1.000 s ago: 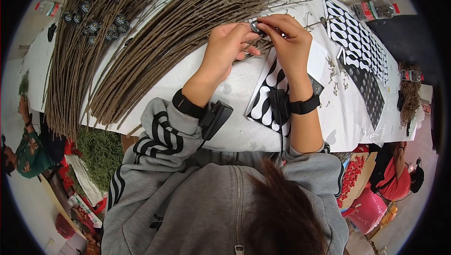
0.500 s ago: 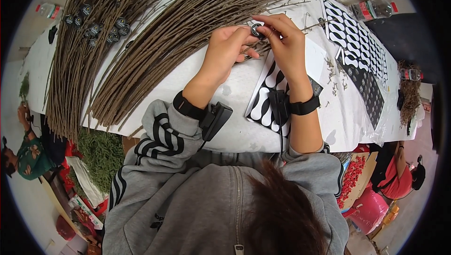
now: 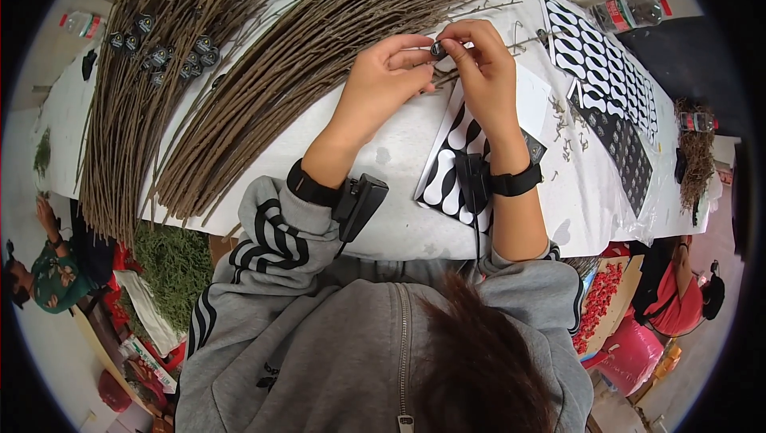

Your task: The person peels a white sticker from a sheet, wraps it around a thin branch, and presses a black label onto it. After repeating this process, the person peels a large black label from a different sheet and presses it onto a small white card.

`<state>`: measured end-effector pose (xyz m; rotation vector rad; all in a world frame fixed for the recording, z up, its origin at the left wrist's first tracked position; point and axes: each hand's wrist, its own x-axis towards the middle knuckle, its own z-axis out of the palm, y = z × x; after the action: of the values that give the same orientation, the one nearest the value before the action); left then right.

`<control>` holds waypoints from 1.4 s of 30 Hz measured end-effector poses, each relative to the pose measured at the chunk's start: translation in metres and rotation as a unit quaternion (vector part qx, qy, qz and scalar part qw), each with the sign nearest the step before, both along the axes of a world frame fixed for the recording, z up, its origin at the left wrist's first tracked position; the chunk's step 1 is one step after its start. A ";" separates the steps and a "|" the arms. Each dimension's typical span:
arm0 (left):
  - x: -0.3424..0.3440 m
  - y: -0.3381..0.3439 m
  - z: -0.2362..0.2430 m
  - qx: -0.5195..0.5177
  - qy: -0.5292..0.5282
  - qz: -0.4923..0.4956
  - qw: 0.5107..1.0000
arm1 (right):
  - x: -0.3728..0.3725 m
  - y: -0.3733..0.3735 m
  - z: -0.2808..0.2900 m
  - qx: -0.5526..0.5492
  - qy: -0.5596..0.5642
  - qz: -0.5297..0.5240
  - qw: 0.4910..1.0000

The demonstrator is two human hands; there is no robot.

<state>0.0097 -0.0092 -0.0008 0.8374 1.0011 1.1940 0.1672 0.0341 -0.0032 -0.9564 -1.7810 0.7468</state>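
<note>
Head view: both hands meet over the far middle of the white table (image 3: 415,217); I report from there outward.
Item in hand: a small dark tag (image 3: 438,49), pinched between the two hands, touching the fingertips of each. Its detail is too small to tell.
Left hand (image 3: 381,86): fingers curled nearly closed, thumb and forefinger tips on the tag; I judge this the steadying grip.
Right hand (image 3: 483,74): fingers bent down and closed on the same tag from the other side; a thin brown twig (image 3: 447,76) runs just beneath both hands, and whether either hand grips it I cannot tell.
Under the right wrist: a black-and-white patterned sheet (image 3: 447,173), lying flat, likely kept close for reach.
Left of the left hand: a large fan of brown twigs (image 3: 303,58), ends toward the person.
Further left: a second twig bundle (image 3: 128,106) carrying a cluster of dark tags (image 3: 163,54).
Right of the right hand: more patterned sheets (image 3: 606,74) and scattered small clippings (image 3: 562,118).
Far beyond the right hand: a clear plastic bottle (image 3: 630,11) at the table edge.
Wrists: black bands on both.
</note>
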 end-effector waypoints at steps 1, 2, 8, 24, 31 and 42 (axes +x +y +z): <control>0.001 0.000 0.001 0.022 0.026 0.000 0.999 | 0.001 0.001 -0.001 0.001 0.015 0.006 1.000; 0.001 0.000 0.002 0.022 0.025 -0.001 0.999 | 0.001 0.001 -0.002 0.001 0.015 0.005 1.000; 0.001 -0.007 0.014 0.153 0.241 0.135 0.949 | -0.002 -0.005 0.012 0.020 0.202 0.031 0.979; 0.014 -0.012 0.012 0.344 0.422 0.252 0.800 | -0.012 -0.022 0.023 -0.310 0.233 -0.005 0.922; 0.012 -0.011 0.010 0.340 0.401 0.267 0.808 | -0.017 -0.024 0.025 -0.309 0.232 -0.004 0.922; 0.011 -0.013 0.019 0.340 0.422 0.272 0.795 | -0.014 -0.019 0.023 -0.293 0.236 0.042 0.925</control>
<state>0.0203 -0.0225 0.0180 1.8480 1.6353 1.7695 0.1536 0.0148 0.0195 -0.9698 -1.1912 1.4826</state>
